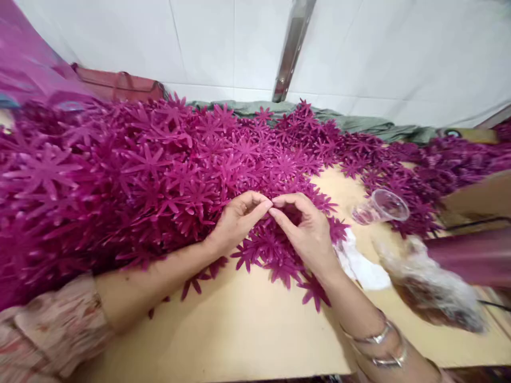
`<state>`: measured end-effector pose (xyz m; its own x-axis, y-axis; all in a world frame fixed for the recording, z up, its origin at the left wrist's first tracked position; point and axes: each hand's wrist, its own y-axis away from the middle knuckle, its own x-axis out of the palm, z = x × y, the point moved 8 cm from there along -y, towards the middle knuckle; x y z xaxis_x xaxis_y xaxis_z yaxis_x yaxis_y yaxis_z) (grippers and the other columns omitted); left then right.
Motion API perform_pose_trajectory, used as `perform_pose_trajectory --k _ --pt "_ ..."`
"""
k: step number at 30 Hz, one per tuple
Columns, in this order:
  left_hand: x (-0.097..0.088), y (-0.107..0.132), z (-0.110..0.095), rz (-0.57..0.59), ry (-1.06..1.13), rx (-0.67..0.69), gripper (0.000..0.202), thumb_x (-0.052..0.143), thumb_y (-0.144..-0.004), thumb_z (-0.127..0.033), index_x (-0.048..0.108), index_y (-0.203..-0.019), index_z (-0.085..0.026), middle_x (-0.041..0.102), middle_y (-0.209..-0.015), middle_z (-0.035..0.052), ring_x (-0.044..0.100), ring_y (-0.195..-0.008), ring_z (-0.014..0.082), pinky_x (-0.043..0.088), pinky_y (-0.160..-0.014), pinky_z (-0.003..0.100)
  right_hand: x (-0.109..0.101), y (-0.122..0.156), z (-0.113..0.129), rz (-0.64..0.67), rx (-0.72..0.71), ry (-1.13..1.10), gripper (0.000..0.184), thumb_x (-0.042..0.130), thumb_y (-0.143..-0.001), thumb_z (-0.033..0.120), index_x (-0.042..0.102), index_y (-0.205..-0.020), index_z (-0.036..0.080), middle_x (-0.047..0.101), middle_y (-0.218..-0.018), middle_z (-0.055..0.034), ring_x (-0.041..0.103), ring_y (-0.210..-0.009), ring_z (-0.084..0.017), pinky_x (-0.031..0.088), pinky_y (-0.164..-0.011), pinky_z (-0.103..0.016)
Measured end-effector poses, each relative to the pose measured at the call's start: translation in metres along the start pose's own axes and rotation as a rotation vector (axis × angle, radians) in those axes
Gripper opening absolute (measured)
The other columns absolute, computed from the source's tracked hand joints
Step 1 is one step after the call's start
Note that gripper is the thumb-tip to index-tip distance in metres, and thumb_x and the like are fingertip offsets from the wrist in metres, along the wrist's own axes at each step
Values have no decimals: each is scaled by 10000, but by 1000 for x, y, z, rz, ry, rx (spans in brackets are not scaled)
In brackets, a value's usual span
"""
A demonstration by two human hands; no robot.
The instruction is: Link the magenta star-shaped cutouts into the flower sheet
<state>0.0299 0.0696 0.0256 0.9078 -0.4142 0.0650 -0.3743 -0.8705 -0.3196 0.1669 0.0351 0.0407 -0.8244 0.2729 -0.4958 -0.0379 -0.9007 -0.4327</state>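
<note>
Two pinches meet at mid-view: the left hand (235, 218) and the right hand (313, 234) each have thumb and forefinger closed, tips together; whether anything thin is held between them, I cannot tell. Magenta, star-shaped, many-armed flower pieces (159, 159) (fabric or plastic, hard to say) heap from nine to twelve o'clock of the hands, with some at six on the pale, smooth tabletop (223, 335). Such fine fingertip work likely calls for light, even pressure and steady wrists, with the right elbow clear of the clear plastic cup (389, 206) at three o'clock.
</note>
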Motion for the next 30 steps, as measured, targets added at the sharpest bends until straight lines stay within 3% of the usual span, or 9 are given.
perform_pose_trajectory --k 7,14,20,23,25,28,30 --pt "-1 -2 3 -18 91 -26 249 696 -897 -341 633 -839 -107 600 -781 7 532 -728 74 440 -717 186 3 -1 0 47 25 -53 475 541 -905 515 677 -960 63 578 -1025 -10 533 -937 133 419 -890 60" --pt "4 -2 6 4 210 -67 256 781 -834 -302 655 -931 -100 667 -837 26 608 -762 77 488 -752 181 -3 -1 -5 2 58 1 534 476 -935 548 643 -960 41 561 -925 -24 482 -823 125 397 -789 23" --pt "2 -3 4 -4 221 -19 220 754 -860 -255 629 -953 -100 639 -846 9 589 -768 46 477 -739 136 -2 -1 3 -2 -25 -13 463 601 -866 505 650 -1017 70 546 -1144 -29 510 -1092 100 420 -1016 27" --pt "-1 -3 3 -24 214 13 221 753 -856 -247 619 -960 -104 639 -842 6 598 -779 49 484 -752 134 -2 -3 -8 -2 60 -109 689 688 -779 541 535 -1307 126 497 -1282 -38 507 -1189 72 446 -1033 11" --pt "-3 -2 4 -53 194 33 245 741 -864 -234 610 -1030 -110 666 -877 17 623 -820 55 492 -797 138 4 -3 -21 63 157 -188 773 673 -778 582 482 -1395 157 491 -1301 -41 529 -1152 70 462 -958 14" --pt "-3 -2 6 -66 157 33 287 721 -873 -220 588 -1105 -114 688 -920 34 646 -860 64 498 -842 146 14 -2 -35 163 263 -311 685 602 -821 639 559 -1266 120 530 -1236 -43 555 -1046 74 471 -913 14" --pt "-2 -2 7 -60 134 23 286 723 -866 -215 591 -1098 -112 682 -923 36 648 -865 69 505 -846 150 15 -1 -39 162 293 -350 678 601 -813 654 574 -1153 69 555 -1173 -51 557 -981 73 475 -894 10"
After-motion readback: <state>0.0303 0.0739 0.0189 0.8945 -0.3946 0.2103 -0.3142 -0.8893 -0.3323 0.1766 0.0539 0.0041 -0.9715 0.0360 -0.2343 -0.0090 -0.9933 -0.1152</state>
